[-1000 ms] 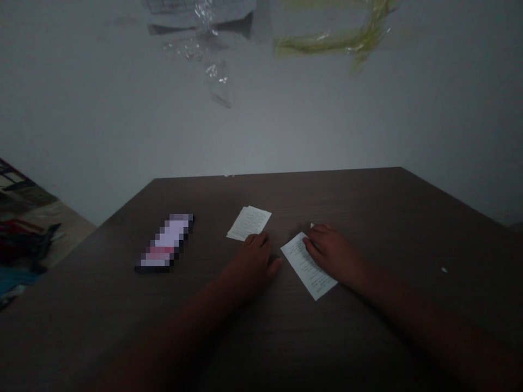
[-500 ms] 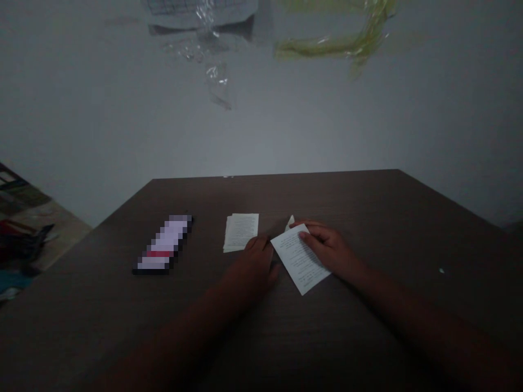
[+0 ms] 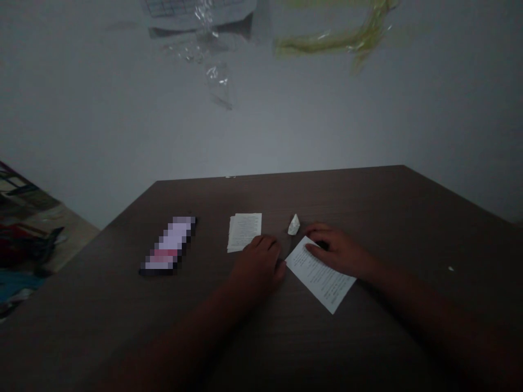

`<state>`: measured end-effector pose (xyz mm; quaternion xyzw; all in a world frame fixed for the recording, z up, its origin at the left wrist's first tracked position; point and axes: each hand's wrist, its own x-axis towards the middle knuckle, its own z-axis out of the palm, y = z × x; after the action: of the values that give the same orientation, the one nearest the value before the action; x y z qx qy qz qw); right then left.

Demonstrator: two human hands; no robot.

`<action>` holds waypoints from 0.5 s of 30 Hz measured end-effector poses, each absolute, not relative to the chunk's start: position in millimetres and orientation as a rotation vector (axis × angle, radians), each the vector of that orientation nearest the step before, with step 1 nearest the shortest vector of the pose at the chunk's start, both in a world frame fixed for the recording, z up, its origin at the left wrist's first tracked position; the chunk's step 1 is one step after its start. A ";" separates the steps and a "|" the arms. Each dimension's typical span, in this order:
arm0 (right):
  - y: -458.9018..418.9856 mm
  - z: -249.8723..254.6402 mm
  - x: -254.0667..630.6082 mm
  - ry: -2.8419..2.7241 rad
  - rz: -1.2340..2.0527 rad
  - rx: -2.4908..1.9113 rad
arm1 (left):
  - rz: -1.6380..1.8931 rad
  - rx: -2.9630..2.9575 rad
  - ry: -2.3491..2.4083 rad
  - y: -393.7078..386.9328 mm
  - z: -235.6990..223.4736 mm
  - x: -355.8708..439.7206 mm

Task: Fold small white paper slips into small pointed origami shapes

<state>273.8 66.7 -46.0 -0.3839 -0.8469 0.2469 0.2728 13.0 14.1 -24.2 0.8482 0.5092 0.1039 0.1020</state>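
Observation:
A printed sheet of paper (image 3: 322,275) lies at a slant, pinched near its far edge by my right hand (image 3: 341,250), thumb on top. My left hand (image 3: 261,261) rests palm down on the table with fingers loosely bent and thumb apart, nothing visible in it. Its fingertips cover the near right corner of a small stack of printed papers (image 3: 244,231). The left thumb is close to the sheet's left corner. Just beyond the sheet stands a crumpled piece of white paper (image 3: 293,225).
A phone (image 3: 169,245) with a lit, blurred screen lies left on the dark wooden table (image 3: 347,196). A tiny white scrap (image 3: 450,268) is at the right. Behind the table rises a wall (image 3: 261,136) with tape and plastic on it. Cluttered items (image 3: 28,245) are on the floor at left.
My right hand has moved the sheet a little right and nearer, lowering it toward the table. The crumpled paper, partly hidden before, now shows whole. My left hand has shifted slightly right.

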 end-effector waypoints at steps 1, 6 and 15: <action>68.4 -49.1 272.8 -2.294 0.662 -1.008 | 0.273 2.506 1.560 13.9 -21.8 13.8; 78.0 -63.7 263.2 -2.303 0.670 -0.982 | 0.147 2.512 1.736 14.0 -14.5 16.0; 66.2 -56.0 264.9 -2.139 0.805 -1.069 | 0.046 2.477 1.856 20.7 -5.7 5.9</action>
<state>264.9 66.2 -56.0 -0.4036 -0.8074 0.3041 0.3045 5.9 20.7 -5.7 0.8001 0.5993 0.0149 0.0230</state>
